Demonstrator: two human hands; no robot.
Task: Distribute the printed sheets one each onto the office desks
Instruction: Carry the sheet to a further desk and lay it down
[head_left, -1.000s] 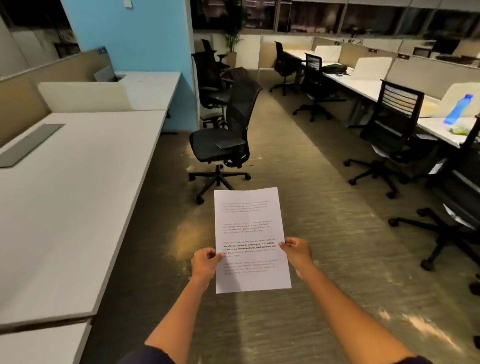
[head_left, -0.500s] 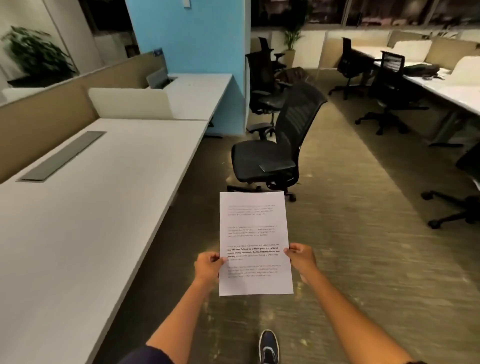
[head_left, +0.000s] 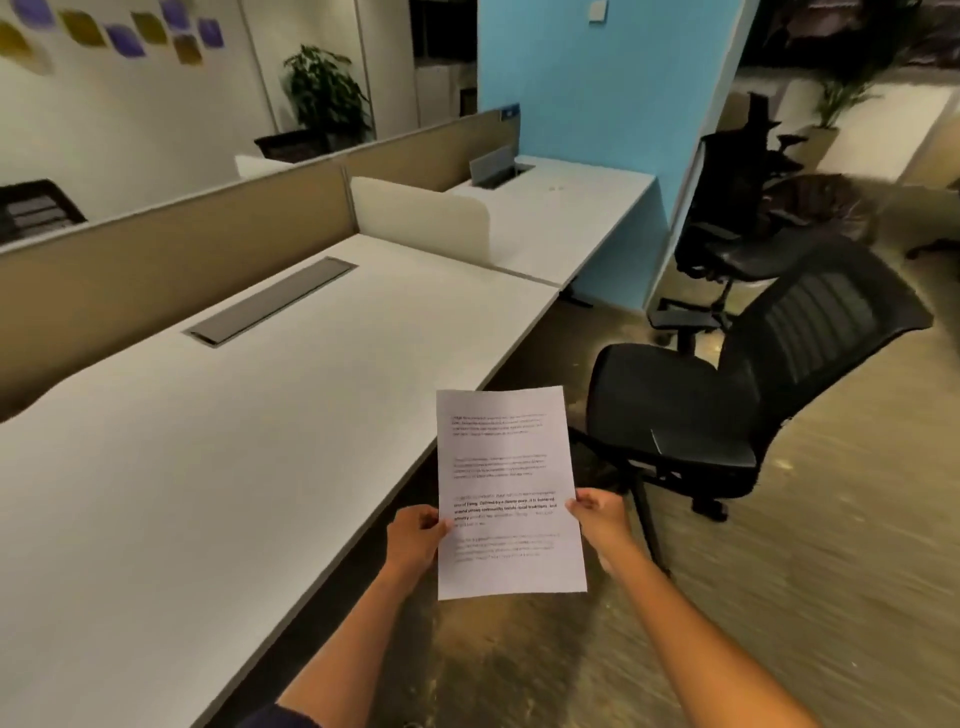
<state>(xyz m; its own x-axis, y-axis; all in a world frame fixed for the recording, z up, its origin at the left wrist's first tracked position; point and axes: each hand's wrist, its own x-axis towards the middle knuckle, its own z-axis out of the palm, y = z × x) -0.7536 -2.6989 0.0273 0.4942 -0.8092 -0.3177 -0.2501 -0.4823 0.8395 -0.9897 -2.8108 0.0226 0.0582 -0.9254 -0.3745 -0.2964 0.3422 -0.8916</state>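
Printed sheets (head_left: 509, 493) pinched at both side edges by left hand (head_left: 415, 540) and right hand (head_left: 597, 519) fingers; white surface (head_left: 208, 467) lies left: peel one, lay flat.

Dim, warm indoor light; soft glare on the white desk (head_left: 218, 467); floor (head_left: 831, 571) streaked with motion blur; wide-angle bending at the edges.

Printed sheet (head_left: 509, 493): text too blurred to read

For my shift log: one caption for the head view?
Both hands, left hand and right hand, hold printed sheets beside a bare white desk.
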